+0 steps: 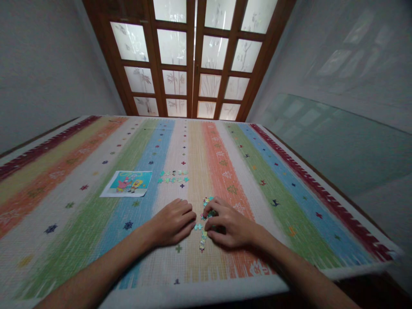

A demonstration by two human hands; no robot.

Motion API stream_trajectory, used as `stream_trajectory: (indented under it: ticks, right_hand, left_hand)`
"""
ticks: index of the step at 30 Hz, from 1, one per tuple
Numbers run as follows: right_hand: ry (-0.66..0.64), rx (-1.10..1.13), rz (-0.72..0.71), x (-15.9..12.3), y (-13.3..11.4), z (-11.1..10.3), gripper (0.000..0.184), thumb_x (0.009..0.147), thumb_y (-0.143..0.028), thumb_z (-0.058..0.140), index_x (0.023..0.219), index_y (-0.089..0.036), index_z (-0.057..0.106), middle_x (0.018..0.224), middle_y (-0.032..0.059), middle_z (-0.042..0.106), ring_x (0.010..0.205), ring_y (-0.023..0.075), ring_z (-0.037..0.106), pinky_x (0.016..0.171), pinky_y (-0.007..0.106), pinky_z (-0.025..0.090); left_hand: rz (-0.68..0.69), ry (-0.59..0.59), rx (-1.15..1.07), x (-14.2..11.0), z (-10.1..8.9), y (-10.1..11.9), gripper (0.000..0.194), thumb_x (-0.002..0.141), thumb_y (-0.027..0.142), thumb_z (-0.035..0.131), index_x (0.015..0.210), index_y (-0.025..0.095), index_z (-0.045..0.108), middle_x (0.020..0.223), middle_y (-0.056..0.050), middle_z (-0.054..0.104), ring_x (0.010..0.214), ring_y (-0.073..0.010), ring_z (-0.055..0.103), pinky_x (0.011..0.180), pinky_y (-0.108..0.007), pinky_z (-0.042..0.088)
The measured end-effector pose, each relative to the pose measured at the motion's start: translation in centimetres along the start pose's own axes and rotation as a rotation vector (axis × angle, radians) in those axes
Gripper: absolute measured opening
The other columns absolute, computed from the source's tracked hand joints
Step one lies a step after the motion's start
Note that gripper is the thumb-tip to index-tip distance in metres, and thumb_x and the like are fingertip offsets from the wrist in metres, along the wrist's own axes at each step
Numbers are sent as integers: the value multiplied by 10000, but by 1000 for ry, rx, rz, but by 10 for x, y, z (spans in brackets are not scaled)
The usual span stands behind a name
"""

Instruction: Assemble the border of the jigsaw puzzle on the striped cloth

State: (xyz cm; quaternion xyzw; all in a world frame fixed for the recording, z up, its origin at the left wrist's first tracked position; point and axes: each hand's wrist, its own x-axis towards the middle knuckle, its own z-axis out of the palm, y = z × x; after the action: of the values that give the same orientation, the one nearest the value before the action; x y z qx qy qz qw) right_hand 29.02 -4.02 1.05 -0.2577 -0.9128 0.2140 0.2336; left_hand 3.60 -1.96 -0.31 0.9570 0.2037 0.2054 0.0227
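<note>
Small jigsaw puzzle pieces [204,235] lie in a loose pile between my two hands, yellow, turquoise and multicoloured. My left hand [174,221] rests on the cloth just left of them, its fingers curled and pressed together. Close to those fingertips lies a turquoise puzzle piece [198,226]; what is under the fingers is hidden. Over the pile's right side, my right hand [228,223] arches with thumb and forefinger apart, touching or nearly touching the pieces. Part of the pile is covered by that hand.
Farther off, several turquoise pieces [174,177] are laid out in rows. Left of them is a printed cartoon picture [130,183] on white paper. A striped cloth [196,150] covers the table, with a wooden glazed door [193,64] beyond and a wall on each side.
</note>
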Motion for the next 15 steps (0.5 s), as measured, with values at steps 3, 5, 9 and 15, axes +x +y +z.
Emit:
stream_trajectory:
  ticks: [3,5,9,15]
  right_hand:
    - [-3,13,-4,-1,0,-4,94,825,-133,676,866,-208,714,1099,91,630,1041,252,561,933,440,492]
    - [10,4,9,-2,1,-8,111,817,-138,684,896,-209,715,1102,90,635,1039,253,561,924,438,494]
    - [72,-87,68,-2,6,-13,60,904,-211,684,950,-204,722,1072,94,641,1020,254,558,918,446,479]
    - [101,-183,86,-2,11,-5,135,977,-267,639,1024,-184,735,1063,109,634,1025,262,547,905,442,467]
  left_hand:
    - [-5,-2,-16,0,-1,0,230,1032,220,431,911,179,622,826,-54,591,758,-208,514,708,-366,415]
    - [-4,-3,-33,0,-2,1,222,1034,249,441,919,181,618,835,-56,592,763,-209,517,709,-363,418]
    - [-10,-9,-59,0,-2,3,215,1042,286,449,956,184,618,868,-63,602,781,-214,527,729,-364,432]
    - [-30,-28,-80,2,-1,8,237,1052,323,450,1065,163,625,932,-84,623,823,-232,542,742,-378,440]
